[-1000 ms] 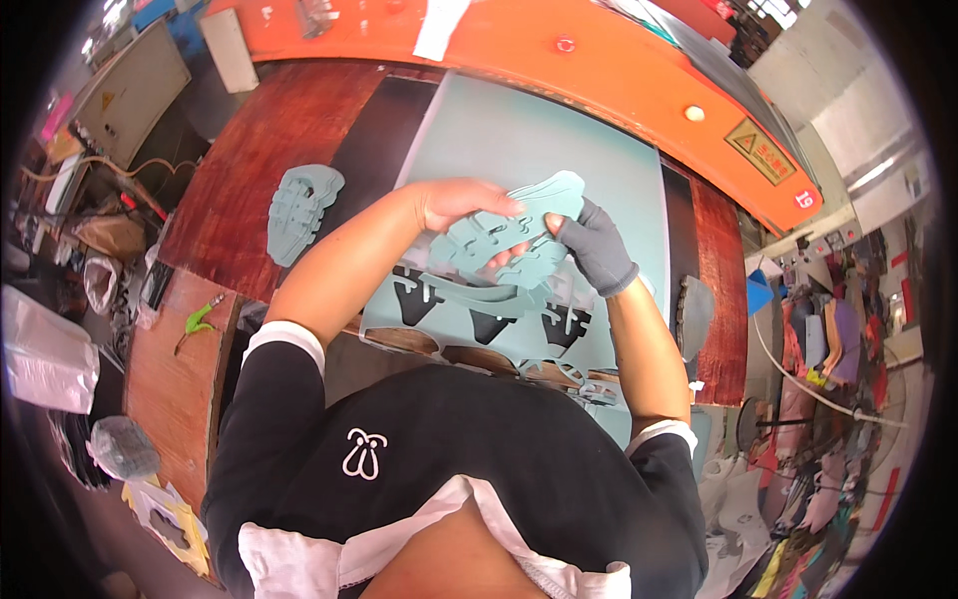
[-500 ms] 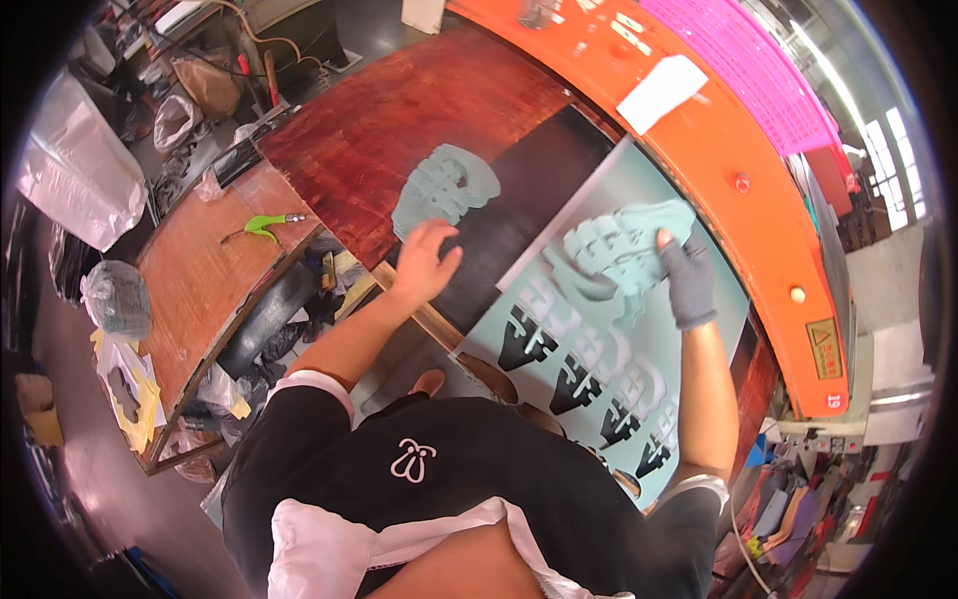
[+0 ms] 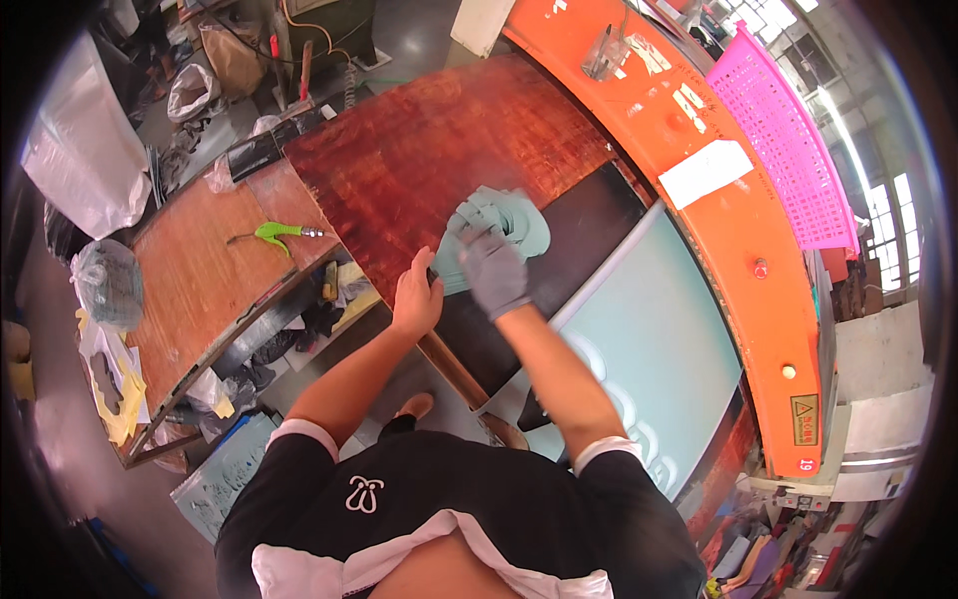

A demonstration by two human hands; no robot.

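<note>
A stack of pale green cut-out sheet pieces [image 3: 524,225] lies where the reddish-brown board meets the black surface. My right hand [image 3: 492,270], in a grey glove, is over the stack's near side; motion blurs its fingers, so its grip is unclear. Bare, my left hand [image 3: 416,297] stands at the stack's left edge with thumb and fingers apart. A dark bit shows beside its fingers, too small to name. To the right lies a large pale green sheet [image 3: 654,324], with curved outlines along its near part, partly hidden by my right forearm.
An orange machine beam [image 3: 733,225] curves along the far right, bearing a white paper [image 3: 707,174] and a pink basket [image 3: 778,130]. On the wooden side table [image 3: 190,280] at left lies a green-handled tool [image 3: 276,234]. Plastic bags and scraps lie below and around it.
My right hand has moved left from the pale green sheet to the stack, taking the lifted cut-out pieces off the sheet. My left hand stays near the stack's edge. The view has shifted.
</note>
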